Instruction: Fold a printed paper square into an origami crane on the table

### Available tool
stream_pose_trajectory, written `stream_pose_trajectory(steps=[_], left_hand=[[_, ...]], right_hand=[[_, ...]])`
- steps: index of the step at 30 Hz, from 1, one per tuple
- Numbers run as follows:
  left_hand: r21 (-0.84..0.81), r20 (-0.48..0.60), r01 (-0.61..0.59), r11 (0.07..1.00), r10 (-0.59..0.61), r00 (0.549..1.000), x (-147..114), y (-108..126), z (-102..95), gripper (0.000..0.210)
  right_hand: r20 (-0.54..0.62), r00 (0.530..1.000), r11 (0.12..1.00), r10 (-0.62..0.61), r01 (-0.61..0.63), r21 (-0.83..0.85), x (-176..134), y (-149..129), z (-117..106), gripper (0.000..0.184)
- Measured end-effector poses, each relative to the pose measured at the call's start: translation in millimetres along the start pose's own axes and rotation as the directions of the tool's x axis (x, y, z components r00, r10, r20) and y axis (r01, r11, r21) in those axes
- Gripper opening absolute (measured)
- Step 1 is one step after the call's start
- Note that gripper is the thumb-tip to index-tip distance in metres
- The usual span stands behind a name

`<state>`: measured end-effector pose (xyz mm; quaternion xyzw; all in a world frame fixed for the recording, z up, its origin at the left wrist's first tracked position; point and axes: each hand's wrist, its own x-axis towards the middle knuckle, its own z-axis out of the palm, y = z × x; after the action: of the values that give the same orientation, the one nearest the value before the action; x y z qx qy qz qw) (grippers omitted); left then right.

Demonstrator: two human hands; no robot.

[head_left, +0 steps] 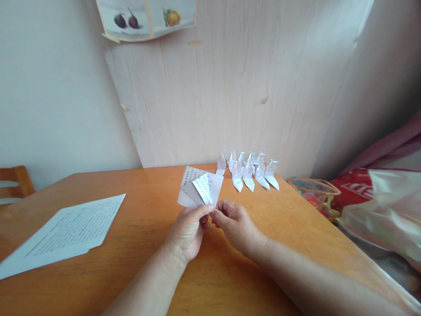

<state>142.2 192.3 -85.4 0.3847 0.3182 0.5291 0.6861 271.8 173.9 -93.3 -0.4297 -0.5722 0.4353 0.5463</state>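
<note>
A partly folded sheet of printed paper [214, 186] is held up above the table, its lower corner pinched between both hands. It has a narrow printed flap lying over a plain white face. My left hand [190, 226] grips the corner from the left, thumb on top and fingers curled beneath. From the right, my right hand [237, 226] pinches the same corner, its thumb and fingertips close to the left thumb. Behind the paper, several folded paper figures [249, 175] with pointed ends stand in rows at the back of the table.
A stack of printed sheets [73, 227] lies on the wooden table [137, 275] at the left. A chair [9, 183] stands beyond the left edge. Past the right edge are a clear container [313, 187] and plastic bags [398, 215]. A board [233, 94] with fruit pictures rises behind.
</note>
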Motion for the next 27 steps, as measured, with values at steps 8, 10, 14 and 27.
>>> stream_pose_trajectory(steps=[8,10,14,27], left_hand=[[-0.01,-0.016,-0.006,1.0,0.005,1.0,-0.6,0.3,2.5,0.017],[-0.013,-0.023,-0.007,1.0,0.006,1.0,-0.6,0.1,3.3,0.018],[-0.024,-0.026,-0.007,1.0,0.006,1.0,-0.6,-0.7,4.1,0.018],[-0.029,-0.055,-0.009,1.0,0.007,0.998,-0.2,-0.7,4.7,0.019]], right_hand=[[0.001,1.0,1.0,0.023,-0.023,0.018,0.4,3.7,1.6,0.02],[0.001,1.0,1.0,0.02,-0.02,0.019,0.9,5.5,1.3,0.02],[0.008,1.0,0.998,0.013,-0.013,0.059,0.9,5.0,2.0,0.021],[0.015,1.0,0.994,0.027,-0.028,0.107,-2.1,-1.7,6.6,0.025]])
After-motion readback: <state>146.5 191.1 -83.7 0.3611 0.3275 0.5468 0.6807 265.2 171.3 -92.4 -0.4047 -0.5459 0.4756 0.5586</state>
